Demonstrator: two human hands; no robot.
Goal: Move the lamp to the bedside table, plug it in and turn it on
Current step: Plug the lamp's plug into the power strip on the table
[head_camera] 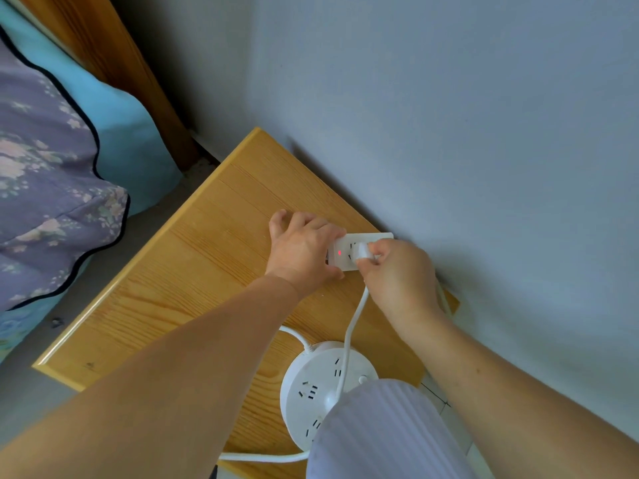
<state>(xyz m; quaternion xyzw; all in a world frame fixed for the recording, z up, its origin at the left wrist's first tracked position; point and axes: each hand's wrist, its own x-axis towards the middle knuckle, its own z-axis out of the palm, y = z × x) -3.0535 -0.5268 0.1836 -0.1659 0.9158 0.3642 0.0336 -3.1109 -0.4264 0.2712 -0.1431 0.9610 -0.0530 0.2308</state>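
Plug (pixel 363 251) going in now, pinched between the thumb and fingertips of my right hand (pixel 401 274) at centre-right of the frame, pressed down onto the white power strip (pixel 349 252) that lies on the bench (pixel 193 271) right against the grey wall (pixel 484 115). My left hand (pixel 304 247) is curled over the strip's left end, fingers closed around it and bearing down, because a light strip like this would skate across the wood if I pushed a plug into it unbraced. A small red light (pixel 339 253) glows on the strip beside my knuckles, so I judge it is live. From the plug a white cord (pixel 352 326) runs down the frame, loose and slack, to the lamp (pixel 387 433), whose pale ribbed shade fills the lower centre-right; it already stands at the near edge of the bench, so the moving part looks done. Next to the lamp, partly hidden by the shade, sits a round white socket hub (pixel 318 385) with its own cable (pixel 262 457) trailing off along the bottom edge. I can't tell whether the prongs are fully seated, as my fingers cover the joint. At the upper left are the bed's floral pillow (pixel 45 188) and wooden headboard (pixel 114 63), well away from my work. After this, I reckon only the switch is left, and I can't see one from up here.
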